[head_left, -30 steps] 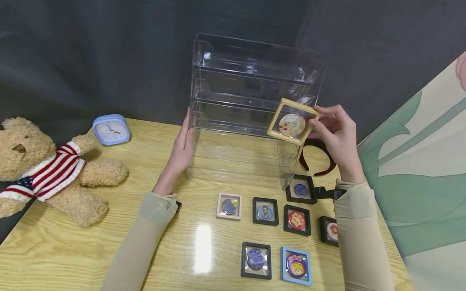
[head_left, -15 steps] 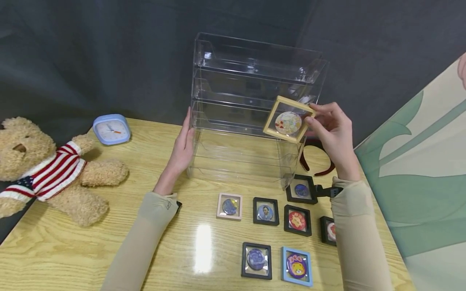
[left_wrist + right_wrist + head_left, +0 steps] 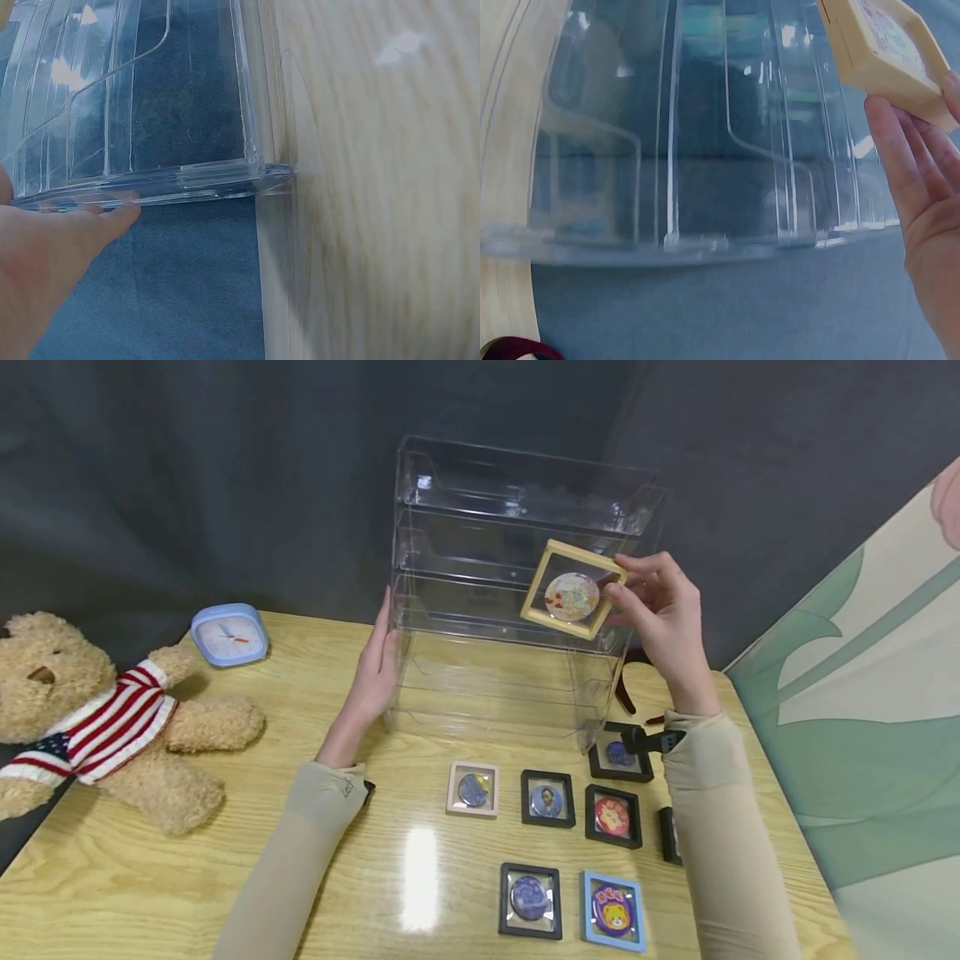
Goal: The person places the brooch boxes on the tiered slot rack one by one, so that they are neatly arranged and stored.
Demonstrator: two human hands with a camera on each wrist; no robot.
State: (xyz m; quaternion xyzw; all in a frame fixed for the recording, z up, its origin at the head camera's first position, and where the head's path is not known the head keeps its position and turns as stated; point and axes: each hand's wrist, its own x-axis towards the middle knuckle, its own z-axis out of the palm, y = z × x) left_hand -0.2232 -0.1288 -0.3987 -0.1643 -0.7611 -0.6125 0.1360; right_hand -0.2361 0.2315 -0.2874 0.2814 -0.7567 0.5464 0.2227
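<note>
A clear plastic tiered rack [image 3: 480, 618] stands upright on the wooden table, its tiers bare. My left hand [image 3: 375, 664] lies flat along the rack's left side; in the left wrist view its fingers [image 3: 112, 222] touch the clear side wall. Between thumb and fingers, my right hand [image 3: 663, 618] pinches a yellow square display frame [image 3: 538, 581] by its right edge. The frame is tilted and holds a round patterned badge [image 3: 572, 597] behind clear film. It hangs in front of the rack's middle tiers, on the right. The right wrist view shows this yellow frame [image 3: 900, 90] from its thick edge.
Several framed badges lie in front of the rack, among them a pink frame [image 3: 472, 813], a blue frame [image 3: 613, 945] and a black frame [image 3: 530, 932]. A dark red headband [image 3: 624, 697] lies behind the right arm. A teddy bear [image 3: 127, 718] and blue clock [image 3: 229, 635] are left.
My right hand has carried the yellow frame leftward and up, further in front of the rack. The left hand stays against the rack's side. The headband is now more covered by the right arm.
</note>
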